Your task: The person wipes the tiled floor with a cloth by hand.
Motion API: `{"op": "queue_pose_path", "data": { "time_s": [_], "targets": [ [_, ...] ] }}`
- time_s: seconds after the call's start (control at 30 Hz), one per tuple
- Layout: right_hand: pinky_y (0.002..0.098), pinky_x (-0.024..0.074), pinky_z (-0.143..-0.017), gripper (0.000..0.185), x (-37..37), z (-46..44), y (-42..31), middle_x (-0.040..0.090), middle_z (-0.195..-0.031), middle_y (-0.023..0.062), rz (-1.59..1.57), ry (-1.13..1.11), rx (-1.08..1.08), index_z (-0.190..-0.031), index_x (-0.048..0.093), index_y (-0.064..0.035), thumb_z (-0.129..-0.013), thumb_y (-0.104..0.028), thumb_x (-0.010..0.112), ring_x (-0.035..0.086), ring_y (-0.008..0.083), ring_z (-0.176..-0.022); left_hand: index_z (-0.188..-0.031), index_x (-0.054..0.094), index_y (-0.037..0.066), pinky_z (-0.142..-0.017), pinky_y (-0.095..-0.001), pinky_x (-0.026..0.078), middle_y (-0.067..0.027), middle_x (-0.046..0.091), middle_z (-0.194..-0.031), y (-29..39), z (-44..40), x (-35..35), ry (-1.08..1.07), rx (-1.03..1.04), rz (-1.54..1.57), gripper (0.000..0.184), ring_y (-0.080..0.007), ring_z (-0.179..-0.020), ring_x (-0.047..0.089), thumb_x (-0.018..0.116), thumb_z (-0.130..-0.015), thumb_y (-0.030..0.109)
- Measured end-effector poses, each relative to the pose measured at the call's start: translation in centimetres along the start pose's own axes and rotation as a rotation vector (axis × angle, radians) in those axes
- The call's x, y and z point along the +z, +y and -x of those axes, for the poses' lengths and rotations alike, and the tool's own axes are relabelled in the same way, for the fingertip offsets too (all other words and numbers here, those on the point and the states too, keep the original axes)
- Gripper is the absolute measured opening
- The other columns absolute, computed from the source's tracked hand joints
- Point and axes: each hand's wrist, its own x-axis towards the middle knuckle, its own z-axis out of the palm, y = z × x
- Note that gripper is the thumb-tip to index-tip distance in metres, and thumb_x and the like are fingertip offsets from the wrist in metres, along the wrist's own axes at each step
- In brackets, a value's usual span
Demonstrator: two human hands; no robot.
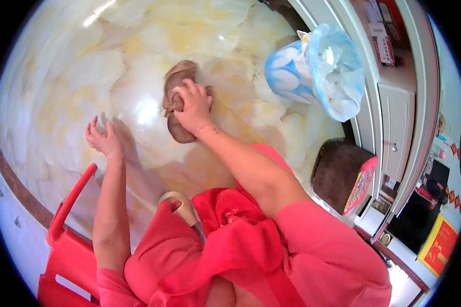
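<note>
Grip of the right hand [193, 106] is curled over the bunched middle of a brown cloth [183, 134], which lies on the floor [87, 77] to the left of the blue-and-white bin [287, 74] and apart from it. Holding the cloth down looks like the step in hand; shifting it would call for fingers kept closed on those folds. Farther left of the bin, the left hand [106, 142] holds nothing, its fingers loosely spread.

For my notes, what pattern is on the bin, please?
The bin is blue with white petal shapes; see the head view.
</note>
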Motion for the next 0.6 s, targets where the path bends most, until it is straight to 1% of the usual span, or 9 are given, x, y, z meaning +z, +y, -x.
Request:
{"op": "queue_pose_path", "data": {
  "time_s": [0.03, 0.13, 0.2, 0.3, 0.4, 0.43, 0.5, 0.57, 0.6],
  "targets": [
    [0.0463, 0.0328, -0.100, 0.044, 0.0, -0.3, 0.4, 0.047, -0.128, 0.0117, -0.097, 0.006, -0.045, -0.108, 0.054, -0.0138, -0.066, -0.008, 0.069, 0.040, 0.0336, -0.123, -0.120, 0.057, 0.014, -0.104, -0.0470, 0.027, -0.0128, 0.038, -0.136, -0.8, -0.3, 0.3, -0.010, 0.026, -0.012, 0.044, -0.0324, -0.126, 0.033, 0.067, -0.078, 0.023],
    [0.0385, 0.0356, -0.101, 0.037, -4.3, 1.6, 1.6, 0.054, -0.119, 0.0118, -0.482, 0.108, -0.103, -0.102, 0.057, -0.0112, -0.067, 0.000, 0.062, 0.048, 0.0313, -0.117, -0.121, 0.057, 0.017, -0.105, -0.0466, 0.027, -0.0128, 0.036, -0.138, -1.3, -0.3, -0.1, -0.046, 0.021, -0.034, 0.044, -0.0323, -0.127, 0.032, 0.066, -0.080, 0.026],
    [0.0368, 0.0379, -0.100, 0.038, -9.8, 4.4, 2.7, 0.054, -0.121, 0.0134, -0.413, 0.056, -0.120, -0.103, 0.056, -0.0081, -0.067, 0.002, 0.060, 0.051, 0.0293, -0.116, -0.122, 0.057, 0.018, -0.105, -0.0466, 0.026, -0.0126, 0.035, -0.139, -2.0, 0.2, 0.1, -0.040, -0.021, -0.066, 0.043, -0.0313, -0.127, 0.032, 0.065, -0.081, 0.028],
    [0.0350, 0.0388, -0.100, 0.040, -17.1, 9.8, 5.9, 0.055, -0.119, 0.0101, -0.408, 0.101, 0.088, -0.105, 0.057, -0.0076, -0.067, 0.003, 0.060, 0.050, 0.0238, -0.117, -0.123, 0.056, 0.018, -0.106, -0.0466, 0.025, -0.0120, 0.036, -0.138, -2.5, 0.7, 0.1, -0.063, -0.058, -0.117, 0.045, -0.0308, -0.127, 0.032, 0.066, -0.081, 0.029],
    [0.0310, 0.0397, -0.096, 0.039, -21.6, 15.0, 9.3, 0.055, -0.115, 0.0058, -0.674, 0.359, 0.414, -0.106, 0.057, -0.0066, -0.070, 0.006, 0.058, 0.051, 0.0170, -0.111, -0.123, 0.056, 0.017, -0.105, -0.0456, 0.026, -0.0118, 0.040, -0.135, -2.3, 0.8, 0.3, -0.036, -0.053, -0.138, 0.049, -0.0304, -0.127, 0.034, 0.065, -0.079, 0.036],
    [0.0291, 0.0423, -0.092, 0.040, -22.5, 16.6, 11.7, 0.056, -0.110, 0.0042, -0.519, 0.446, 0.421, -0.108, 0.056, -0.0071, -0.071, 0.008, 0.057, 0.053, 0.0154, -0.105, -0.122, 0.057, 0.017, -0.105, -0.0453, 0.027, -0.0120, 0.042, -0.134, -2.2, 0.8, 0.3, -0.015, -0.056, -0.157, 0.050, -0.0304, -0.126, 0.035, 0.065, -0.078, 0.039],
    [0.0290, 0.0453, -0.088, 0.043, -23.1, 19.3, 16.6, 0.059, -0.105, 0.0048, -0.527, 0.648, 0.595, -0.111, 0.054, -0.0070, -0.072, 0.009, 0.057, 0.057, 0.0172, -0.099, -0.123, 0.056, 0.017, -0.104, -0.0452, 0.028, -0.0120, 0.042, -0.134, -3.4, 0.5, 0.5, -0.009, -0.018, -0.168, 0.053, -0.0301, -0.126, 0.036, 0.064, -0.078, 0.044],
    [0.0328, 0.0436, -0.093, 0.051, -21.9, 22.1, 22.9, 0.056, -0.115, 0.0086, -0.516, 0.768, 0.700, -0.122, 0.049, -0.0073, -0.074, 0.004, 0.062, 0.054, 0.0202, -0.106, -0.123, 0.056, 0.017, -0.104, -0.0455, 0.028, -0.0120, 0.042, -0.134, -4.6, 0.2, 0.7, -0.024, 0.019, -0.184, 0.053, -0.0300, -0.126, 0.036, 0.064, -0.078, 0.045],
    [0.0344, 0.0410, -0.096, 0.059, -20.7, 23.0, 25.0, 0.051, -0.122, 0.0107, -0.407, 0.737, 0.832, -0.130, 0.042, -0.0091, -0.076, -0.002, 0.065, 0.050, 0.0222, -0.112, -0.123, 0.056, 0.017, -0.104, -0.0459, 0.028, -0.0127, 0.041, -0.134, -4.6, 0.3, 0.6, -0.003, 0.048, -0.168, 0.053, -0.0302, -0.126, 0.036, 0.063, -0.080, 0.046]
  ]
}}
